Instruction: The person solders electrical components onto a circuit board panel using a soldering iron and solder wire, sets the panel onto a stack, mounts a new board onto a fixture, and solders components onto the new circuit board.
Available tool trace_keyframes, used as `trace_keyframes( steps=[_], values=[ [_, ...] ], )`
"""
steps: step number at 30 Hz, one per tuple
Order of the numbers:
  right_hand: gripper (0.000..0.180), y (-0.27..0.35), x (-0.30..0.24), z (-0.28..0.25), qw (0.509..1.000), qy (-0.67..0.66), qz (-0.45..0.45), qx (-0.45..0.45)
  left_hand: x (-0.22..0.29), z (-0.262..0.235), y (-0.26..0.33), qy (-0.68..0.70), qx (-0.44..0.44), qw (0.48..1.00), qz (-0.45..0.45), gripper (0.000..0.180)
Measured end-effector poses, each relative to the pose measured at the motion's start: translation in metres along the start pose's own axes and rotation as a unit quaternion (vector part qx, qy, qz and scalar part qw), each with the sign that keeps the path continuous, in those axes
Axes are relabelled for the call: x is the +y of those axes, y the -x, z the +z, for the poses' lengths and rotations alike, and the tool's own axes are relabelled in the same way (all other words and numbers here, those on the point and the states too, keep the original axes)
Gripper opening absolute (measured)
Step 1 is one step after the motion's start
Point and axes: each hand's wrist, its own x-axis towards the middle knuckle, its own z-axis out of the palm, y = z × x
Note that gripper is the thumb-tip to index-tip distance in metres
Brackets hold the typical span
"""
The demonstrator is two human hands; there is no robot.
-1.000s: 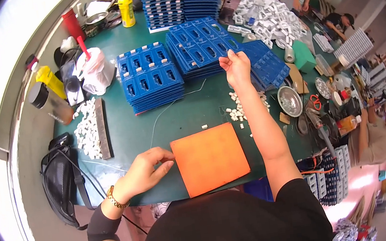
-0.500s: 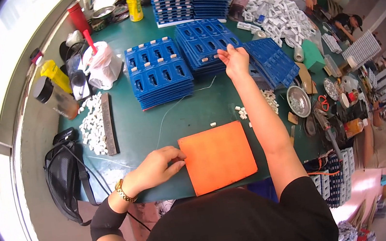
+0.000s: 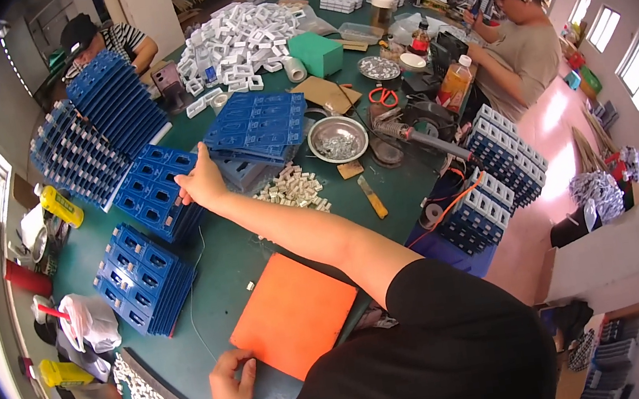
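My right hand reaches out over the right edge of a stack of blue trays with shaped pockets. Its thumb and fingertips are drawn together in a pinch, with another finger raised; whatever is in the pinch is too small to make out. An orange square board lies flat at the near side of the green table. At the board's left edge my left hand rests, fingers loosely bent and thumb apart, its fingertips at the edge. One small white block lies just beyond the board.
Another blue tray stack stands left, taller stacks behind. Small whitish blocks lie beside a metal bowl. White frames are heaped at the back. Orange scissors and a yellow-handled cutter lie right. Co-workers sit around.
The view has swung to the right, so the table appears turned and more of its right side shows. My right hand stays at the blue trays, my left hand at the orange board.
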Motion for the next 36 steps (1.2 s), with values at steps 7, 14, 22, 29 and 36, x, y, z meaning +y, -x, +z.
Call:
trace_keyframes(
  steps=[7,14,22,29,36],
  values=[
    [0.055,0.026,-0.018,-0.023,0.996,-0.054,-0.051,-0.051,-0.009,0.003,-0.006,-0.016,0.038,0.998,0.037,0.013],
    [0.009,0.148,-0.065,-0.123,0.932,0.236,-0.165,-0.220,0.001,-0.001,-0.018,-0.044,0.057,0.997,-0.029,0.027],
    [0.018,0.222,-0.037,-0.198,0.807,0.480,-0.212,-0.269,-0.008,0.008,-0.024,-0.136,-0.003,0.988,0.068,0.039],
    [0.028,0.222,-0.055,-0.208,0.784,0.429,-0.234,-0.382,-0.037,0.013,-0.022,0.127,-0.063,0.975,-0.168,0.072],
    [0.029,0.204,-0.058,-0.224,0.776,0.366,-0.362,-0.365,-0.033,0.011,-0.026,-0.223,-0.067,0.966,0.110,0.070]
  ],
)
